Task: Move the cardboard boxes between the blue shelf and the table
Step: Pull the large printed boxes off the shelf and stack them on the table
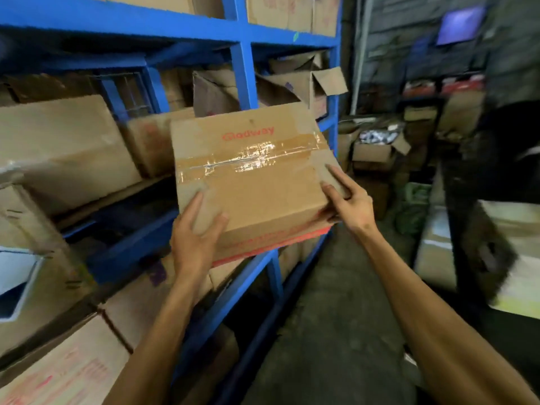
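Setting: a dim storeroom aisle with a dark concrete floor; much of the picture is blurred.
Blue shelf: the blue shelf fills the left side, its levels packed with brown cartons.
Held box: a cardboard box with its top sealed by shiny clear tape, red lettering near the far edge and a red band along the bottom edge. It is tilted and carried in front of the shelf's upright post, at the aisle side of the middle level.
Left hand: the left hand grips the box's near left corner, fingers spread up over the top.
Right hand: the right hand clasps the near right corner, fingers on the top, thumb at the side.
Shelf cartons: a large closed carton sits on the middle level, left of the held box; an open carton with loose flaps sits behind the post, contents hidden.
Floor container: an open box down the aisle holds pale items, too blurred to name.
Right side: a dark worktop edge with a blurred pale box on it.
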